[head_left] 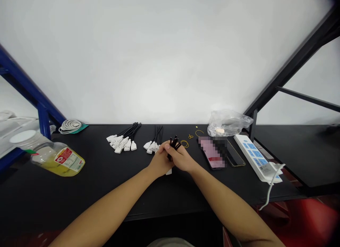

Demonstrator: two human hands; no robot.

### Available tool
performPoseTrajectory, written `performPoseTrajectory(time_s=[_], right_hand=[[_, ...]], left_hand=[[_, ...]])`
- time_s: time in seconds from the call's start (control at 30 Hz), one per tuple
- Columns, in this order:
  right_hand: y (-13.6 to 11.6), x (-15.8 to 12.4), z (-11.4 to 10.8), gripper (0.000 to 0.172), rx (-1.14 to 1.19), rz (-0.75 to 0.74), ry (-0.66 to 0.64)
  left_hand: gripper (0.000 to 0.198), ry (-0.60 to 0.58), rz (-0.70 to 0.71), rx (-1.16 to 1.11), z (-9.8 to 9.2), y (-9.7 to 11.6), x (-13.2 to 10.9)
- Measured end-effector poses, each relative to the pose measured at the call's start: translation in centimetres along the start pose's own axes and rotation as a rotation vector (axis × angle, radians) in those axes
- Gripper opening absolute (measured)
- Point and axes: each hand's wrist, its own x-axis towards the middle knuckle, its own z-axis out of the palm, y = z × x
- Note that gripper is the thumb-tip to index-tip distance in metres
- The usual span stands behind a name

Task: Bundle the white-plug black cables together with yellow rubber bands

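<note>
Black tabletop [79,190] against plain white wall [159,56]; blue frame [23,89] left, black frame [292,59] right; red floor [305,218].

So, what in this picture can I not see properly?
1. Head view: the black cable bundle is mostly hidden inside the left hand and right hand; only its top ends show.
2. Head view: the phone screen is pixelated, so unreadable.
3. Head view: the crumpled plastic bag hides its contents.
4. Head view: the print on the bottle label is too small to read.
</note>
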Motion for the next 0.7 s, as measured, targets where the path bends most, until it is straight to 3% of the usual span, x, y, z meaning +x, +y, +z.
performPoseTrajectory(time_s=[0.17, 0.3, 0.37, 0.43, 0.5, 0.6, 0.7], right_hand=[[0.4, 0.1, -0.1, 0.041, -0.08, -0.063, 0.028], [0.5, 0.0, -0.5, 0.043, -0.142, -0.062, -0.003], [0.9, 0.0, -1.0, 0.051, -0.124, -0.116, -0.033], [1.5, 0.2, -1.6, 0.066, -0.069, -0.18, -0.015], [2.6, 0.5, -2.3, 0.076, -0.03, -0.208, 0.086], [4.4, 1.3, -3.4, 0.059, -0.157, -0.135, 0.239], [5.9, 2.1, -4.1, 0.028, -0.503, -0.064, 0.179]], left_hand=[[0.025, -0.04, -0.043, -0.136, -1.0, 1.3, 0.1], [0.025, -0.021, -0.075, -0.238, -0.3, 1.4, 0.0], [0.014, -0.008, -0.106, -0.236, -0.1, 1.3, -0.1], [0.03, -0.028, -0.17, -0.203, -0.3, 1.2, -0.1], [0.05, -0.057, -0.195, -0.174, -0.7, 1.2, -0.2], [0.056, -0.074, -0.156, -0.172, -1.3, 1.1, -0.3], [0.051, -0.094, -0.141, -0.174, -1.7, 1.1, -0.3]])
